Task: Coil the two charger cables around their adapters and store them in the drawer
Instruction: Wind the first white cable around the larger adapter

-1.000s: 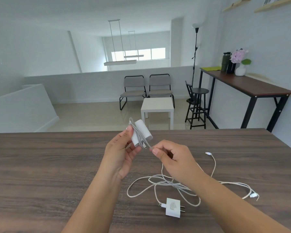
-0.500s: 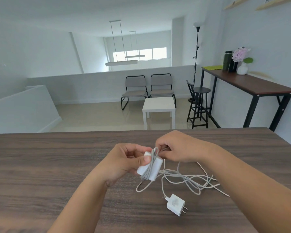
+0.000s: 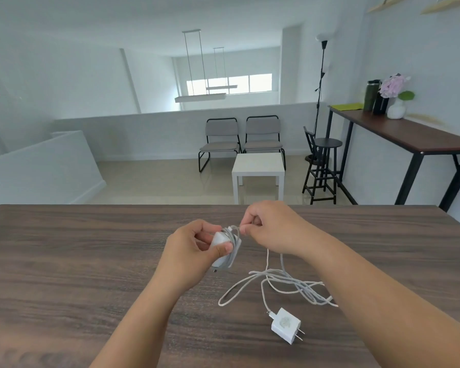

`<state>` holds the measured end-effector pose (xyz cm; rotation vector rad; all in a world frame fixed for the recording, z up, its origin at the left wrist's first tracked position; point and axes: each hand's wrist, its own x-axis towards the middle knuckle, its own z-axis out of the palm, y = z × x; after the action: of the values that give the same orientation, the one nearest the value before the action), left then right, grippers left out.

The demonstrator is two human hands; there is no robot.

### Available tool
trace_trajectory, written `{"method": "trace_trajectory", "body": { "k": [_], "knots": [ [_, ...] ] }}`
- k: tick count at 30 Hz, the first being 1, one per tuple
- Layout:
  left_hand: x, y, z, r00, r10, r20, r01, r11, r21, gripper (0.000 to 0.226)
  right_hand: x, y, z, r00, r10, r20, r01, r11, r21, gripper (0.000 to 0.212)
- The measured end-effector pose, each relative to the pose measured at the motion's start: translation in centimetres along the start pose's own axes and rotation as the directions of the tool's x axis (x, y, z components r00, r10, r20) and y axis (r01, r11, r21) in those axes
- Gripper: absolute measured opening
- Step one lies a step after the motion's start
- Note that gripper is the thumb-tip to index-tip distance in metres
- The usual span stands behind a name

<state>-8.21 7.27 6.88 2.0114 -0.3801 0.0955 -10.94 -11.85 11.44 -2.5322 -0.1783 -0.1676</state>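
Note:
My left hand (image 3: 197, 248) grips a white adapter (image 3: 221, 248) with several turns of white cable (image 3: 234, 236) wound around it, held just above the dark wooden table (image 3: 77, 261). My right hand (image 3: 271, 227) pinches that cable's free end right beside the adapter's top. A second white adapter (image 3: 286, 325) lies on the table near the front, prongs pointing right. Its loose cable (image 3: 290, 285) sprawls in tangled loops between the adapter and my right forearm. No drawer is in view.
The table's far edge runs across the middle of the view. Beyond it stand a white side table (image 3: 258, 166), two grey chairs (image 3: 242, 139), a black stool (image 3: 324, 166) and a high brown table (image 3: 409, 134) with bottles and a flower vase at the right wall.
Both hands dropped from chest height to just above the table. My right hand swung over the adapter, laying on more turns, and the trailing cable has shortened to its end.

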Motion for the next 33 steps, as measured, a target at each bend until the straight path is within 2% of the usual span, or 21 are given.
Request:
{"method": "trace_trajectory", "body": {
  "k": [3, 6, 9, 12, 15, 18, 21, 26, 33],
  "knots": [
    [-0.2, -0.2, 0.6, 0.994, -0.014, -0.104, 0.006, 0.997, -0.083, 0.022, -0.1, -0.2, 0.6, 0.998, 0.037, -0.043, -0.032, 0.995, 0.091, 0.013],
    [-0.3, -0.4, 1.3, 0.979, -0.057, -0.198, 0.014, 0.978, -0.208, 0.022, -0.4, -0.3, 1.4, 0.994, 0.083, -0.067, -0.063, 0.964, 0.26, 0.012],
    [-0.2, -0.4, 2.0, 0.958, -0.11, -0.263, 0.001, 0.924, -0.382, 0.023, -0.9, -0.5, 2.8, 0.986, 0.106, -0.128, -0.046, 0.912, 0.407, 0.012],
    [-0.2, 0.6, 2.8, 0.944, -0.221, -0.245, 0.015, 0.772, -0.636, 0.023, -1.6, -0.5, 4.2, 0.972, 0.145, -0.183, -0.027, 0.848, 0.529, 0.011],
    [0.1, 1.2, 3.2, 0.932, -0.305, -0.193, 0.027, 0.591, -0.806, 0.026, -2.4, -0.2, 5.6, 0.961, 0.153, -0.229, 0.007, 0.817, 0.576, 0.013],
    [0.4, 1.9, 3.1, 0.936, -0.332, -0.119, 0.044, 0.444, -0.895, 0.016, -3.1, 0.3, 6.8, 0.964, 0.155, -0.218, 0.016, 0.78, 0.625, 0.016],
    [0.5, 2.6, 2.8, 0.927, -0.374, -0.034, 0.104, 0.344, -0.933, 0.014, -3.2, 1.2, 7.4, 0.971, 0.158, -0.179, 0.0, 0.752, 0.66, 0.019],
    [0.3, 2.6, 2.9, 0.925, -0.38, 0.024, 0.169, 0.353, -0.92, 0.018, -3.1, 1.6, 7.1, 0.992, 0.045, -0.117, 0.055, 0.684, 0.728, 0.022],
    [0.2, 2.7, 2.5, 0.935, -0.35, -0.06, 0.085, 0.383, -0.92, 0.015, -2.8, 1.7, 6.6, 0.992, -0.043, -0.121, 0.113, 0.743, 0.659, 0.024]
  ]
}}
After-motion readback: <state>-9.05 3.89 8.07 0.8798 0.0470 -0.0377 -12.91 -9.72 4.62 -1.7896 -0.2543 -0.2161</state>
